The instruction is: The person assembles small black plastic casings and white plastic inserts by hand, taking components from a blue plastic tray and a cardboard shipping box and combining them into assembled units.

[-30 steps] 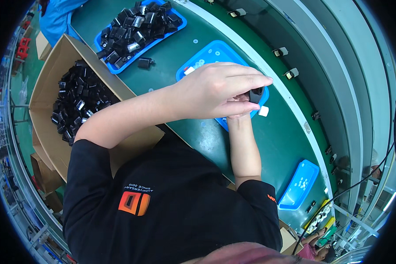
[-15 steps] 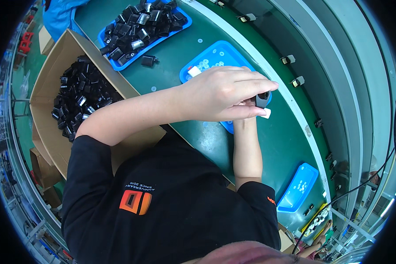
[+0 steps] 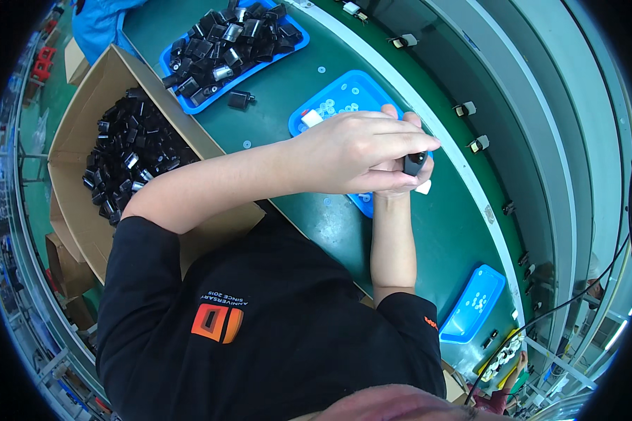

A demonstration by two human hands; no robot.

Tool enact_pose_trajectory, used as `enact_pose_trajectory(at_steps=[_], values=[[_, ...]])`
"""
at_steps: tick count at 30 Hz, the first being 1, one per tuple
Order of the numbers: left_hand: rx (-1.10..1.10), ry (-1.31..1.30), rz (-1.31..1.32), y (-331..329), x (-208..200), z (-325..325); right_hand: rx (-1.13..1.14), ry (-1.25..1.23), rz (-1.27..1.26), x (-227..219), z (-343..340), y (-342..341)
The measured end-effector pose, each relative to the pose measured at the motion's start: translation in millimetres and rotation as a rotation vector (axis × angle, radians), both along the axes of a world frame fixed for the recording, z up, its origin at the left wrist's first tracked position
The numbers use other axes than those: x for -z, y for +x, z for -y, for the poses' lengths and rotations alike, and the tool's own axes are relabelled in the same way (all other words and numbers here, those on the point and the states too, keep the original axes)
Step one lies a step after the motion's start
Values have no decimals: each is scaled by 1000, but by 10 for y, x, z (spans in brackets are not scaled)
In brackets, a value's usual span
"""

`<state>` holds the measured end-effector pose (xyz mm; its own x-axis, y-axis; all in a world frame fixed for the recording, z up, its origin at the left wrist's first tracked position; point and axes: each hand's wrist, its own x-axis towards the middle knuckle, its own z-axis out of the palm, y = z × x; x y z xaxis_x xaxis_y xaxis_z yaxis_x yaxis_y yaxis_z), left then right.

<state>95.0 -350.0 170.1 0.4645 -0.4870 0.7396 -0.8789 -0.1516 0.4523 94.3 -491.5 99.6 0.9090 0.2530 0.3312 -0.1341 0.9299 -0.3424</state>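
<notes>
My left hand reaches across from the left, thumb and fingers closed around a small black part with an opening at its end. My right hand is behind and under it, mostly covered; its bent fingers show past the left hand, and it wraps the same part. A small white piece sticks out beside the right palm; what holds it is hidden. Beneath both hands lies a blue tray with several small clear discs. A white piece with a red end rests near its left side.
A blue tray heaped with black parts stands at the back left, one loose black part beside it. A cardboard box full of black parts is at left. Another blue tray sits at right. Beyond runs a green conveyor carrying small pieces.
The black part has shifted slightly left and turned in my hands. More of my right palm and fingers shows around it. Pieces on the conveyor have moved nearer.
</notes>
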Motion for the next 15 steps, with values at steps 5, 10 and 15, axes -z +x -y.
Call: enact_pose_trajectory(at_steps=[5,10,15], values=[[31,38,-18,84,-7,-95,379,-391,134,99,128,73],[19,227,9,156,-2,-234,290,-679,132,-233,194,-51],[-101,119,-378,157,71,-155,244,-506,53,-123,192,-32]])
